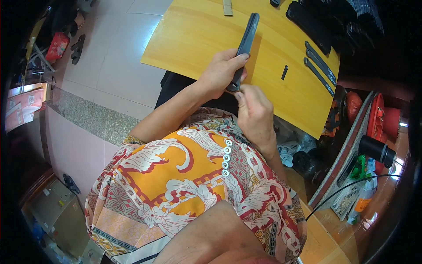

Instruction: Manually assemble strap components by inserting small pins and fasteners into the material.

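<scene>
My left hand (220, 72) is closed round a long, flat black strip (248, 37) with a rounded near end, its thumb lying along the top. The strip slants up and away over the near edge of the yellow wooden table (189, 35). Close to my body, my right hand (256, 110) has thumb and fingers pinched at the strip's near end; whether a smaller piece is also between them is hidden. To the right on the tabletop lie a short black piece (285, 72) and two similar black strips (318, 66) side by side.
A heap of black strips (307, 26) covers the table's far right corner. A tan flat piece (227, 7) lies at its far edge. Right of the table stands a shelf with a black cylinder (377, 150) and a cable. Sandals (77, 49) rest on the tiled floor at left.
</scene>
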`<act>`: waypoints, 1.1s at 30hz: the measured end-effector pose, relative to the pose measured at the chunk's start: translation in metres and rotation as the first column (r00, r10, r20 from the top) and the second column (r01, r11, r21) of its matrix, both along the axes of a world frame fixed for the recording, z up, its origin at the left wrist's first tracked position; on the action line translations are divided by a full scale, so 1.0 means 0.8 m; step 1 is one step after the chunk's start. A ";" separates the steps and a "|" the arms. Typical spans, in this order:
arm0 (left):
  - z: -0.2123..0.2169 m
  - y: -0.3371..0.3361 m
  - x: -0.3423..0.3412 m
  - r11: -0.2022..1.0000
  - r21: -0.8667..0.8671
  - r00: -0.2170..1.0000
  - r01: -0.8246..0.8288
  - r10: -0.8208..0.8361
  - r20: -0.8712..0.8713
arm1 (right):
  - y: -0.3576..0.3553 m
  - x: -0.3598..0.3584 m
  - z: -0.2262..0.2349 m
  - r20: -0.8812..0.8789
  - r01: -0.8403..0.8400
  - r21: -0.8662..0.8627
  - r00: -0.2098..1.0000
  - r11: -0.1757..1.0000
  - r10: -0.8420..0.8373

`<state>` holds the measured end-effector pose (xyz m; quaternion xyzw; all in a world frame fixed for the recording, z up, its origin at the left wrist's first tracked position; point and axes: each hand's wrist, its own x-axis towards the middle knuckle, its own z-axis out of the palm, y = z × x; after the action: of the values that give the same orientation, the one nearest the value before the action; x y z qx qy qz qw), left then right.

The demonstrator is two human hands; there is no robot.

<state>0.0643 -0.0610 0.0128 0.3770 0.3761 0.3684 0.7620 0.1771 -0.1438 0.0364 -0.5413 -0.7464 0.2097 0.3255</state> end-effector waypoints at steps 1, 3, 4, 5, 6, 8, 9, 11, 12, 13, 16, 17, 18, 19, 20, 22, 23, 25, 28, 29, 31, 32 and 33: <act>0.001 -0.002 0.002 1.000 -0.014 1.000 0.016 -0.016 0.000 | 0.001 -0.001 0.002 -0.007 0.049 0.107 0.999 0.993 -0.049; 0.003 -0.002 0.003 0.999 -0.026 0.999 0.034 -0.034 0.002 | 0.001 -0.001 0.004 -0.017 0.099 0.214 0.995 0.972 -0.097; 0.003 -0.001 0.002 0.994 -0.092 0.997 0.066 -0.069 -0.030 | 0.000 0.000 0.004 0.054 0.034 0.267 0.997 0.963 -0.050; 0.004 0.000 0.001 0.983 -0.159 0.993 0.095 -0.106 -0.059 | 0.000 0.001 0.005 0.127 -0.034 0.313 0.992 0.949 -0.006; 0.004 0.001 0.000 0.983 -0.156 0.993 0.097 -0.107 -0.057 | 0.000 0.002 0.003 0.129 -0.034 0.316 0.992 0.948 -0.008; 0.000 0.001 -0.002 0.972 -0.183 0.982 0.150 -0.168 -0.087 | 0.003 0.005 -0.003 0.167 -0.037 0.352 0.986 0.935 -0.024; -0.004 0.002 -0.004 0.972 -0.182 0.982 0.150 -0.168 -0.087 | 0.005 0.004 -0.002 0.167 -0.037 0.353 0.986 0.935 -0.025; -0.013 0.004 -0.008 0.959 -0.153 0.964 0.238 -0.253 -0.087 | 0.008 0.000 0.001 0.105 -0.029 0.400 0.994 0.916 -0.014; -0.011 0.005 -0.009 0.959 -0.153 0.963 0.239 -0.254 -0.086 | 0.010 0.001 0.000 0.106 -0.029 0.400 0.994 0.916 -0.015; -0.007 0.004 -0.010 0.970 -0.143 0.978 0.194 -0.203 -0.052 | 0.011 0.002 -0.001 0.098 -0.052 0.355 0.995 0.934 0.018; -0.010 -0.008 -0.016 0.993 -0.102 0.996 0.067 -0.060 0.069 | 0.020 0.006 -0.021 0.042 -0.041 0.328 0.999 0.944 0.029; -0.014 -0.013 -0.019 0.997 -0.078 0.987 -0.020 0.032 0.156 | 0.023 0.007 -0.026 -0.005 -0.008 0.344 1.000 0.939 0.011; -0.020 -0.016 -0.025 0.997 -0.080 0.988 -0.019 0.032 0.154 | 0.025 0.006 -0.026 -0.006 -0.007 0.343 1.000 0.939 0.010; -0.026 -0.018 -0.033 0.981 0.183 0.995 0.064 -0.077 0.060 | 0.027 0.004 -0.024 -0.039 0.001 0.369 0.999 0.929 0.015; -0.029 -0.020 -0.038 0.891 0.423 0.986 0.167 -0.157 -0.058 | 0.028 0.003 -0.022 -0.071 0.010 0.395 0.997 0.918 0.020; -0.018 -0.023 -0.042 0.926 0.345 0.986 0.154 -0.165 0.002 | 0.026 -0.002 -0.016 -0.103 0.046 0.344 0.995 0.938 -0.011; -0.018 -0.024 -0.043 0.911 0.378 0.985 0.167 -0.170 -0.027 | 0.026 -0.005 -0.014 -0.130 0.081 0.292 0.990 0.953 -0.044; -0.015 -0.023 -0.043 0.893 0.413 0.984 0.179 -0.171 -0.057 | 0.028 -0.010 -0.019 -0.205 0.122 0.295 0.977 0.948 -0.062; -0.015 -0.023 -0.042 0.773 0.610 0.978 0.176 -0.065 -0.199 | 0.030 -0.012 -0.024 -0.278 0.171 0.292 0.957 0.941 -0.087; -0.015 -0.024 -0.042 0.756 0.629 0.975 0.178 -0.048 -0.218 | 0.031 -0.012 -0.026 -0.278 0.175 0.290 0.956 0.941 -0.093; -0.015 -0.025 -0.041 0.740 0.647 0.971 0.182 -0.030 -0.238 | 0.032 -0.014 -0.028 -0.286 0.190 0.285 0.952 0.940 -0.106; -0.018 -0.027 -0.041 0.786 0.594 0.975 0.171 -0.050 -0.214 | 0.033 -0.015 -0.029 -0.294 0.204 0.280 0.949 0.938 -0.119; -0.019 -0.027 -0.039 0.828 0.538 0.980 0.161 -0.068 -0.188 | 0.034 -0.015 -0.030 -0.295 0.205 0.280 0.948 0.938 -0.119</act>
<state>0.0328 -0.0829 -0.0027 0.6304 0.2913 0.3829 0.6092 0.1653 -0.1166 0.0125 -0.5101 -0.6701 0.1359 0.5218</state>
